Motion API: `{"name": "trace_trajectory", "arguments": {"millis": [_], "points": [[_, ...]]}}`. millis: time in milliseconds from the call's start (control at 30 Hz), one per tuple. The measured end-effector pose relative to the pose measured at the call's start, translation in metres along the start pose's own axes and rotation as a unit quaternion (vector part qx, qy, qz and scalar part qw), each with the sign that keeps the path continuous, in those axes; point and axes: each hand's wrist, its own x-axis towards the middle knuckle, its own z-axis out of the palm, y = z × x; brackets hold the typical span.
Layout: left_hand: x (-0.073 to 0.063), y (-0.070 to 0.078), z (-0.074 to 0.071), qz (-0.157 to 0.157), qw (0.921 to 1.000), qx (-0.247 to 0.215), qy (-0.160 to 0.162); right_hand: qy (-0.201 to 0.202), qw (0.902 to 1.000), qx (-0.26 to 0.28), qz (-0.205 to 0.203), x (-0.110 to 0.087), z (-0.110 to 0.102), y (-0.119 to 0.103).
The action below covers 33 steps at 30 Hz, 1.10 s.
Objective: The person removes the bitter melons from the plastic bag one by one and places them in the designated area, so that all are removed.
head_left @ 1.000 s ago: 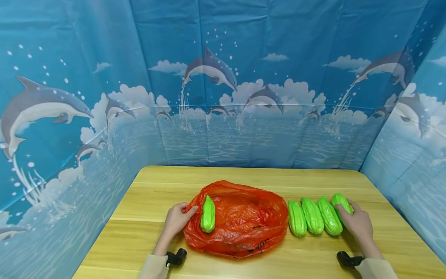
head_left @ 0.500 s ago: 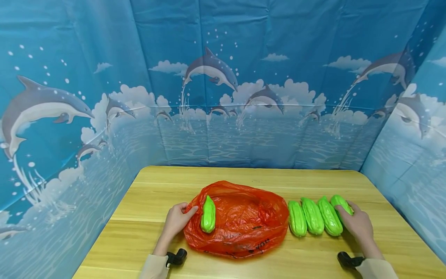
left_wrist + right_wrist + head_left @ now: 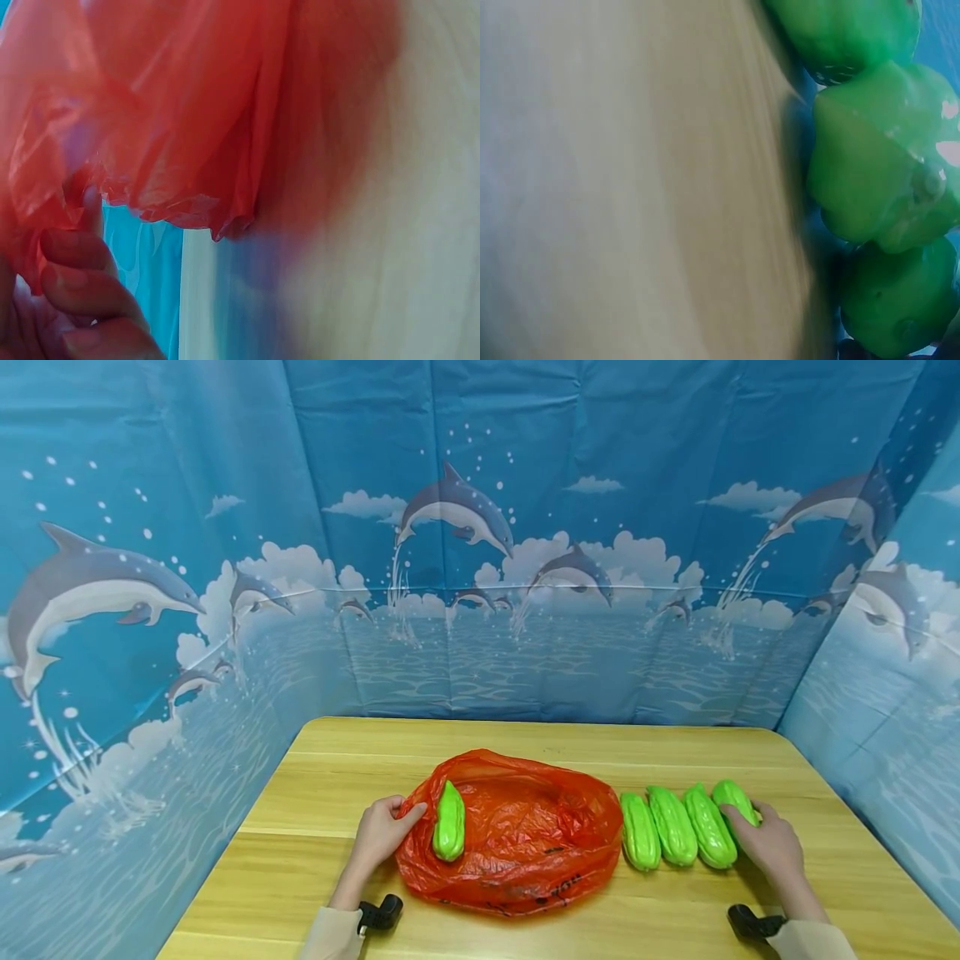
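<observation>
A red plastic bag [image 3: 517, 877] lies spread on the table with its mouth wide. At its left rim my left hand [image 3: 380, 833] pinches the thin film between thumb and fingers; the left wrist view shows curled fingers [image 3: 82, 289] on the crinkled bag [image 3: 187, 112]. One glossy green bitter melon [image 3: 449, 827] rests inside the bag, near that hand. To the bag's right, several similar melons [image 3: 672, 827] stand in a row. My right hand [image 3: 772, 843] grips the rightmost melon [image 3: 733, 797], covering its near end. In the right wrist view, rounded melon ends [image 3: 889, 161] show at the right.
A pale wooden table [image 3: 315, 760] holds everything. Behind it and at both sides hangs a blue curtain [image 3: 480, 668] printed with dolphins. Each wrist wears a black strap mount [image 3: 381, 913]. The row's leftmost melon [image 3: 641, 832] is close against the bag's right edge.
</observation>
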Motion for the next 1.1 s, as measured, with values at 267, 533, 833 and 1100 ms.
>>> {"name": "trace_trajectory", "arguments": {"millis": [267, 533, 833, 1100], "points": [[-0.0007, -0.0004, 0.0, 0.001, 1.0, -0.001, 0.0, -0.012, 0.9999, -0.009, 0.003, -0.0007, -0.0014, 0.0029], [-0.0011, -0.0002, 0.0, 0.004, 1.0, 0.001, 0.0, -0.02, 0.9995, -0.019, 0.016, -0.0012, -0.0018, 0.0039], [-0.0013, 0.0002, -0.0004, 0.002, 1.0, 0.001, 0.001, -0.009, 0.9995, -0.018, 0.023, 0.0006, -0.0017, 0.0024], [-0.0004, 0.0012, -0.0006, 0.002, 1.0, 0.002, 0.0, 0.014, 0.9994, -0.01, 0.029, -0.0009, -0.0031, 0.0001]]}}
